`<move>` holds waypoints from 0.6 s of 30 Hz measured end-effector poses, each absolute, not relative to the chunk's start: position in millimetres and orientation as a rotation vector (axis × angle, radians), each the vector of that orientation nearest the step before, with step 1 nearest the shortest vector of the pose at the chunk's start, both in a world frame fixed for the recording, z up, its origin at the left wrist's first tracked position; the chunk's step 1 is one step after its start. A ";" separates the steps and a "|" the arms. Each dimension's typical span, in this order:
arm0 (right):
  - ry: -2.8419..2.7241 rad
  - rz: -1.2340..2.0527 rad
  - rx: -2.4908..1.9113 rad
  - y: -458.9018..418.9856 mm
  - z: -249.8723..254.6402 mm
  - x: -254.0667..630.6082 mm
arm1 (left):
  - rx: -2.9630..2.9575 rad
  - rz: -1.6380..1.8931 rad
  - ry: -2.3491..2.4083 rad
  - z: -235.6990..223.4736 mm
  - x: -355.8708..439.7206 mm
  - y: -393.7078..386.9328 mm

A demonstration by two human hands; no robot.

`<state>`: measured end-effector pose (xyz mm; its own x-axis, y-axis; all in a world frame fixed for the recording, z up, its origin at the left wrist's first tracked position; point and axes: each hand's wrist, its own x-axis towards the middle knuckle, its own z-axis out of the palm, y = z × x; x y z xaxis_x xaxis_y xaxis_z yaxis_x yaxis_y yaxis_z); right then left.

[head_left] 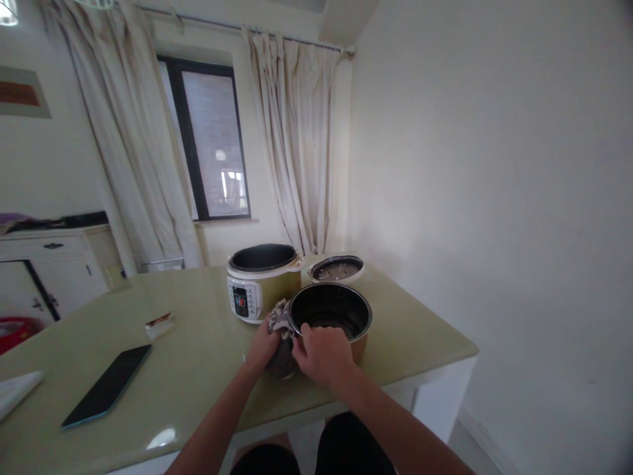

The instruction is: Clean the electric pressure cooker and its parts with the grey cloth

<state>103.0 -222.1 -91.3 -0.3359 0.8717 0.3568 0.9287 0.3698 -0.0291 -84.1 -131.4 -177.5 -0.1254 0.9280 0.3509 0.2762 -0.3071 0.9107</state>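
Note:
In front of me on the table stands a round inner pot (330, 305), dark inside and brownish outside. My right hand (324, 353) grips its near rim, thumb over the edge. A grey patterned cloth (283, 359) is bunched in my left hand (264, 342), against the pot's left side. Part of the cloth hangs down below that hand. Just behind stands the pressure cooker body (267, 284), lidless, with a control panel facing left of me. Its round lid (338, 268) lies upside down behind the pot.
On the table (198, 369) to the left lie a black tablet (109, 386), a small packet (159, 324) and a white object (18, 390). The table's right edge is near the pot, with a wall (494, 198) beyond. Curtains (301, 132) flank a window (215, 138) behind.

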 end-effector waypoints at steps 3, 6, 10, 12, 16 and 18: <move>-2.246 -0.246 -1.668 -210.7 -92.0 93.5 | 1.642 1.361 1.277 -175.0 -83.5 -151.8; -2.217 -0.249 -1.645 -204.8 -96.1 102.3 | 1.638 1.352 1.244 -179.2 -85.5 -164.9; -2.298 -0.293 -1.459 -204.8 -104.4 129.2 | 1.466 1.529 1.361 -187.0 -93.3 -147.3; -2.367 -0.300 -1.311 -203.0 -108.9 146.4 | 1.421 1.584 1.398 -186.8 -99.5 -130.8; -2.449 -0.297 -1.007 -195.4 -117.3 173.8 | 1.453 1.572 1.393 -179.8 -110.5 -110.4; -2.435 -0.302 -0.937 -192.8 -120.5 178.5 | 1.462 1.571 1.384 -176.6 -112.7 -109.9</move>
<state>178.5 -192.8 -120.5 -0.6320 0.5622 0.5333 0.6754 0.7371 0.0234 -112.7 -109.9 -176.6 -0.2312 0.9099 0.3444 0.2270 -0.2938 0.9285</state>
